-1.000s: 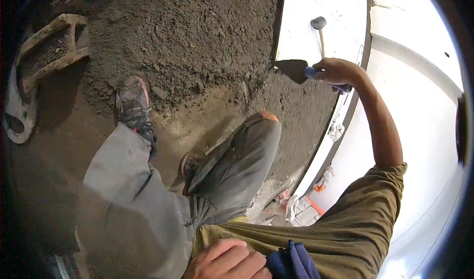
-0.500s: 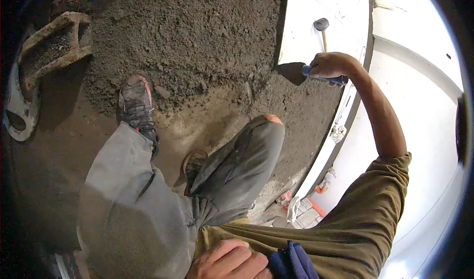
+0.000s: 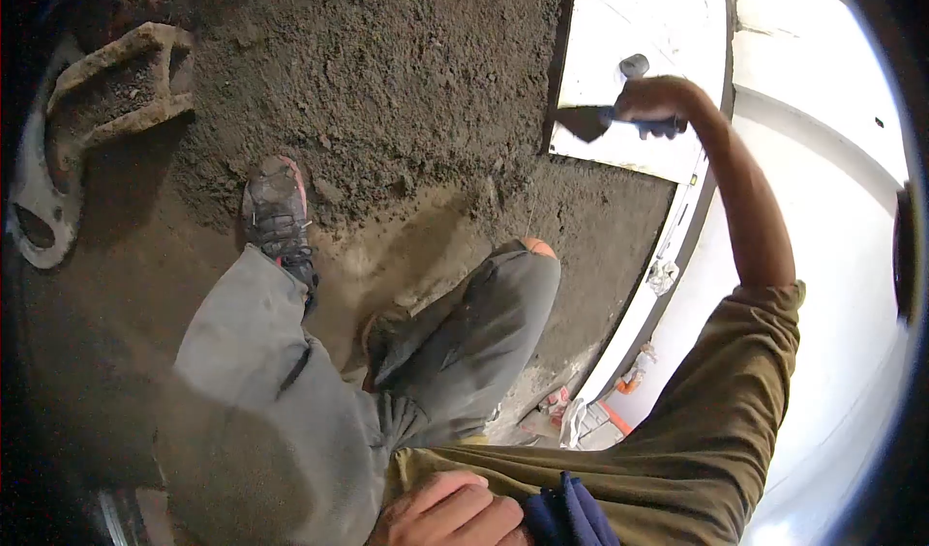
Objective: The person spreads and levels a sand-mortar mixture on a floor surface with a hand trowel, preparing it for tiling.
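My right hand (image 3: 658, 99) is wrapped around the blue handle of a trowel (image 3: 584, 122). The dark blade points left over the near left corner of a large white tile (image 3: 634, 19). Just beyond the hand, the dark head of a mallet (image 3: 634, 65) rests on the tile; its handle is hidden. My left hand (image 3: 455, 512) lies low against the olive shirt, its fingers curled together beside a navy cloth (image 3: 573, 515). What it holds, if anything, is hidden. Rough grey mortar (image 3: 387, 72) borders the tile's left edge.
A concrete block piece (image 3: 121, 87) and a curved grey object (image 3: 44, 212) are at the far left. My shoes and bent legs take up the lower left. A white wall (image 3: 803, 159) runs along the right. Wrappings (image 3: 576, 415) lie near the lower wall.
My right hand and the trowel have moved up, with the blade now over the tile corner. The hand now covers the mallet's handle. My left hand has stayed almost in place.
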